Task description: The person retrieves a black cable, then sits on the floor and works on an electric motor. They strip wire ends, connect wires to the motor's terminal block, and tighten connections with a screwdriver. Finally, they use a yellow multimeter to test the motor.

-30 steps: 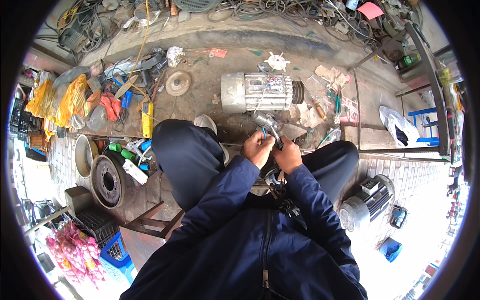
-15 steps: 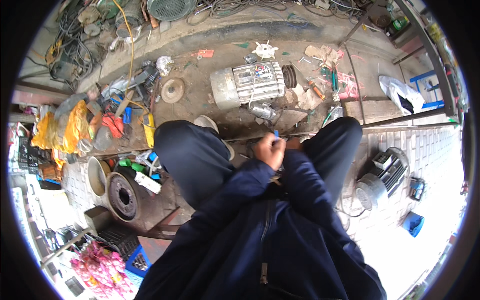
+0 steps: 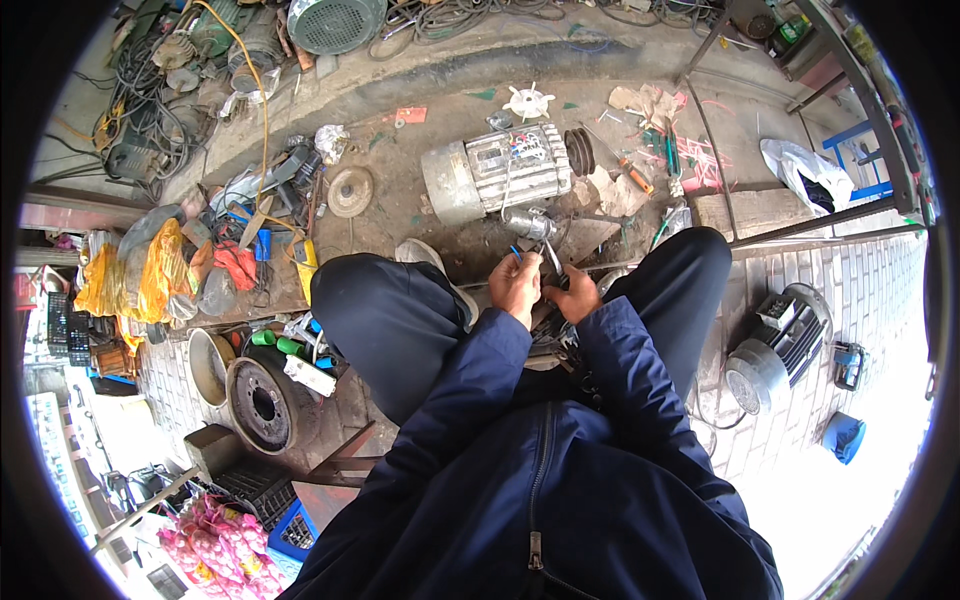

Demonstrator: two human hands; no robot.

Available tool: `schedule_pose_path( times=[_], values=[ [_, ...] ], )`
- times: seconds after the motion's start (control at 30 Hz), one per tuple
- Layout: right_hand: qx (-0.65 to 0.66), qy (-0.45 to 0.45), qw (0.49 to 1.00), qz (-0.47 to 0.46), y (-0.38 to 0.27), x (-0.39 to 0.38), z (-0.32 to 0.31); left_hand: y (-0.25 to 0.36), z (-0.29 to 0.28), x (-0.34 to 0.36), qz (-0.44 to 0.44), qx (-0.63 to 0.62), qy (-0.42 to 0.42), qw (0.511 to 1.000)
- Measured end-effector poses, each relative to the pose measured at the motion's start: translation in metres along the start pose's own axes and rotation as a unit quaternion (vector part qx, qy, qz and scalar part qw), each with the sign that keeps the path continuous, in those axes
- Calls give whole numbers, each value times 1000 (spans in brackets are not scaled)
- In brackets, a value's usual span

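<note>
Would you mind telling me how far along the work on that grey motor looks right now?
Done: the grey motor lies on the ground with its white fan and pulley off beside it. In hand: the left hand and right hand are closed together on a small part with thin wires between the knees. Left: the loose parts are not yet refitted.

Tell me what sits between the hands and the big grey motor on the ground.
In the head view, a small shiny metal cylinder lies between the hands and the grey motor, beside thin wires.
</note>
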State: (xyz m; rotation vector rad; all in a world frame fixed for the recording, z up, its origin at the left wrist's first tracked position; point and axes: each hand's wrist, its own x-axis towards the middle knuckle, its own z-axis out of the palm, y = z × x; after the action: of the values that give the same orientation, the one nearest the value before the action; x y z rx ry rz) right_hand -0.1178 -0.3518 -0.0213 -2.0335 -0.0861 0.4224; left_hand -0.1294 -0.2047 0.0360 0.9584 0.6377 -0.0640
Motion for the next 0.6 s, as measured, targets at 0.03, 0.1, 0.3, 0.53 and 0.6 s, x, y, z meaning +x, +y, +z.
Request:
schedule_pose_path(
  times=[0.03, 0.1, 0.3, 0.53, 0.6],
  values=[
    [-9, -1, 1000, 5, 0, -2, 3, 0, -1, 2, 11, -3, 6, 1000],
    [22, -28, 999, 8, 2, -5, 6, -2, -3, 5, 22, -4, 9, 1000],
    [35, -25, 998, -34, -13, -14, 3, -14, -6, 9, 36, 30, 11, 999],
    [42, -2, 998, -54, -28, -7, -3, -34, -17, 20, 59, 144, -2, 988],
    [21, 8, 998, -55, -27, -5, -2, -39, -21, 26, 81, 176, 1, 981]
  ],
)
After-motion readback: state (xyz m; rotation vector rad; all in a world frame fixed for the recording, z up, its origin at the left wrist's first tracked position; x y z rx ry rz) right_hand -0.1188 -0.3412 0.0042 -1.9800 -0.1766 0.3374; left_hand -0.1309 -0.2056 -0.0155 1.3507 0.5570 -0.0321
